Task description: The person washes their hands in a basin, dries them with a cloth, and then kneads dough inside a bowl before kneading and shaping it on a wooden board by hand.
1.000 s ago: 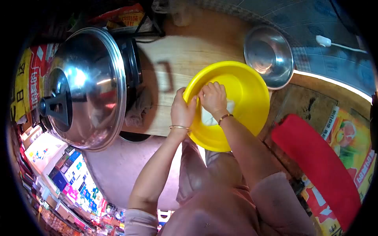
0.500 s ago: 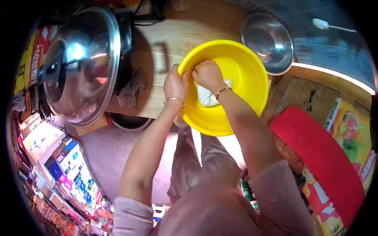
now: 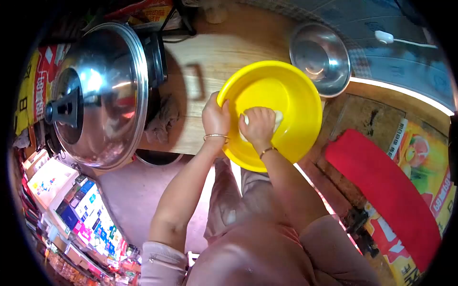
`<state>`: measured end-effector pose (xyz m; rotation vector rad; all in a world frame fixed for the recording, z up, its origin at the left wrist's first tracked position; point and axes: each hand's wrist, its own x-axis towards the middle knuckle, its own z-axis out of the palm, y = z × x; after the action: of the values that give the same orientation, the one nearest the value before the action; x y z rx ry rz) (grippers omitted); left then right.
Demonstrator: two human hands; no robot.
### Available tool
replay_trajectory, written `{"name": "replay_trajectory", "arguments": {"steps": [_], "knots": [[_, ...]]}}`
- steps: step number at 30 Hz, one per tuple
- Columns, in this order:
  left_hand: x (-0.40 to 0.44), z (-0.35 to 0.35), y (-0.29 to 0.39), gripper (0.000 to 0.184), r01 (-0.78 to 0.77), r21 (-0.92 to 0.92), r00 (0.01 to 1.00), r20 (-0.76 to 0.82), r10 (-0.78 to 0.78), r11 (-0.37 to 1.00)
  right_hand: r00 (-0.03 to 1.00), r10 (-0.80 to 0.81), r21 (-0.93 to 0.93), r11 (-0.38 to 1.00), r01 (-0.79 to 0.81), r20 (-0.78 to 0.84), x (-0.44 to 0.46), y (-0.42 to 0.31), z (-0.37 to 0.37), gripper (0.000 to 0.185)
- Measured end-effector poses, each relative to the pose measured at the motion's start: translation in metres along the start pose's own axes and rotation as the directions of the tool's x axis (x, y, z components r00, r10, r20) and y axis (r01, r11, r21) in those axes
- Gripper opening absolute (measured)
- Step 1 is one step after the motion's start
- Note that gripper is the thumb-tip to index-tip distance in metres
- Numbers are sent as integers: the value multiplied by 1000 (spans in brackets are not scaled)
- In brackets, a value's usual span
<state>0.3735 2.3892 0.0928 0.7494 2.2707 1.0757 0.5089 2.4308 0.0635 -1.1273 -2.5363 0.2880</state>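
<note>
Tabletop (image 3: 224, 50): left hand (image 3: 215, 117) gripping yellow basin (image 3: 301, 114); dough (image 3: 278, 119) inside, beneath grasping right hand (image 3: 260, 125).

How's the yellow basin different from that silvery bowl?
The basin is bright yellow, the bowl shiny silver. The basin looks larger in view than the bowl. The left hand holds the basin; neither hand touches the bowl. Both are round and open-topped.

Smooth plastic basin (image 3: 298, 107), glossy metal lid (image 3: 109, 100), wooden tabletop (image 3: 222, 52).
</note>
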Motion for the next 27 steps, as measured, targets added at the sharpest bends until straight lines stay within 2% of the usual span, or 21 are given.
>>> {"name": "replay_trajectory", "arguments": {"steps": [1, 3, 5, 8, 14, 16, 18, 19, 21, 22, 23, 24, 25, 27], "knots": [[-2, -1, 0, 16, -39, -37, 999, -1, 39, 999, 1000, 13, 4, 1000, -13, 5, 5, -2, 3, 15], [0, -4, 6, 17, -30, -12, 999, 26, 30, 999, 995, 55, -34, 998, -52, 88, 23, -2, 7, 16], [-1, -4, 9, 18, 5, -54, 999, 41, -3, 999, 995, 52, -35, 998, -50, 81, 35, 2, 14, 15], [-3, -7, 9, 18, -17, -57, 999, 39, 20, 998, 989, 18, 3, 1000, -19, 145, 46, 0, 17, 12], [0, -6, 10, 20, -8, -12, 999, 39, 8, 1000, 984, -87, 51, 996, 80, 158, 65, 8, 32, 13], [0, -4, 5, 20, -70, -23, 998, 2, 70, 997, 982, -113, 69, 992, 104, 150, 68, 9, 33, 15], [0, -3, 3, 20, -44, 44, 999, -3, 45, 998, 946, -54, 17, 999, 52, 321, 68, 6, 22, 20], [-2, -4, 5, 21, -16, 105, 1000, 7, 15, 994, 949, -63, 18, 998, 60, 309, 58, 2, 13, 20], [2, -4, 5, 23, -70, 135, 997, -27, 74, 988, 907, -65, -31, 996, 86, 416, 59, -1, -3, 21], [2, -3, 6, 23, -57, 144, 997, -46, 64, 988, 769, -119, -49, 980, 192, 629, 54, 0, -20, 35], [-5, -1, 7, 23, -29, 151, 998, -52, 38, 988, 749, -293, 21, 937, 350, 595, 42, 8, -38, 47], [-5, 1, 7, 25, 29, 87, 999, -35, -26, 996, 724, -372, -14, 885, 466, 580, 33, 13, -58, 53], [0, -1, 5, 25, -9, 70, 998, -57, 13, 997, 743, -379, -44, 876, 480, 552, 34, 17, -71, 53], [-17, -12, -4, 27, 16, 123, 996, -92, -5, 992, 699, -269, 177, 963, 203, 662, 25, 31, -96, 56]]}}
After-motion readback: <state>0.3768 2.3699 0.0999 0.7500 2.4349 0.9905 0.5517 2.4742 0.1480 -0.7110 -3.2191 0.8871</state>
